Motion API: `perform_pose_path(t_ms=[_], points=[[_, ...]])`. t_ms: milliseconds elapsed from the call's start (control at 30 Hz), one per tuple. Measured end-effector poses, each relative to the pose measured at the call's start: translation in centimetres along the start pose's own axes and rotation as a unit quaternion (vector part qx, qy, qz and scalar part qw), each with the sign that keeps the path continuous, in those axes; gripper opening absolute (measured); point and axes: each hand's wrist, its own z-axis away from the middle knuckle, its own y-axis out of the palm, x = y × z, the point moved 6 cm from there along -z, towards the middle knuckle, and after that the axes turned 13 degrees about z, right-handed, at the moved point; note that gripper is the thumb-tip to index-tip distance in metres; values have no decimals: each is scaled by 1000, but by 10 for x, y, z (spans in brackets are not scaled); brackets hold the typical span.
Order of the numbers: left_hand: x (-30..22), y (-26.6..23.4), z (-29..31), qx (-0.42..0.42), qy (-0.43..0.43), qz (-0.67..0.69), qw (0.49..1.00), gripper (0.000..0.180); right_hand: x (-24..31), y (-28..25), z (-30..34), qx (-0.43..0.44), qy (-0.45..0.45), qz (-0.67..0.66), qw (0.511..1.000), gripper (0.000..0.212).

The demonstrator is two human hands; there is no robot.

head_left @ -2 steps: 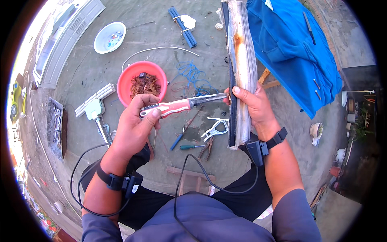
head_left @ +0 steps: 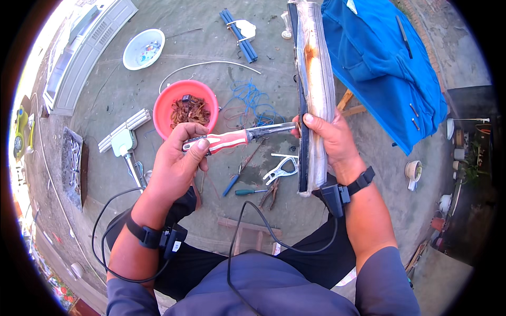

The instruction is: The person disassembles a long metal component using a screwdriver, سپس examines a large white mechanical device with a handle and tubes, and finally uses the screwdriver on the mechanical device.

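My left hand (head_left: 178, 160) is closed round the red-and-white handle of a tool (head_left: 226, 141) with a long grey metal shank. The shank points right, and its tip meets the dark edge of a long ribbed grey bar (head_left: 318, 79). That bar stands lengthwise away from me, has a rust-brown stain and seems partly covered in clear plastic. Gripping the bar near its lower part is my right hand (head_left: 329, 134), its thumb on top and fingertips showing at the dark edge beside the tip. What the tip touches is too small to make out.
Below lie a green-handled screwdriver (head_left: 250, 191), pliers (head_left: 270, 194), a white-handled tool (head_left: 283, 167) and a blue-handled tool (head_left: 230, 184). A pink basin (head_left: 158, 113) holds brown scraps. Blue wire (head_left: 252, 97) lies tangled nearby. Blue cloth (head_left: 374, 63) drapes at right; a white basin (head_left: 126, 55) stands far left.
The bar's far end has shifted very slightly left. Both hands keep their holds, and the tool is almost still.
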Motion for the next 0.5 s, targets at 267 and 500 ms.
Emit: perform_pose_path(t_ms=[267,500], points=[[15,-4,-1,-44,-90,47,994,26,1,2,-1,4,-11,3,1000,32],[-23,11,7,43,283,-337,897,37,-3,-2,-2,-11,-3,-9,1000,31]])
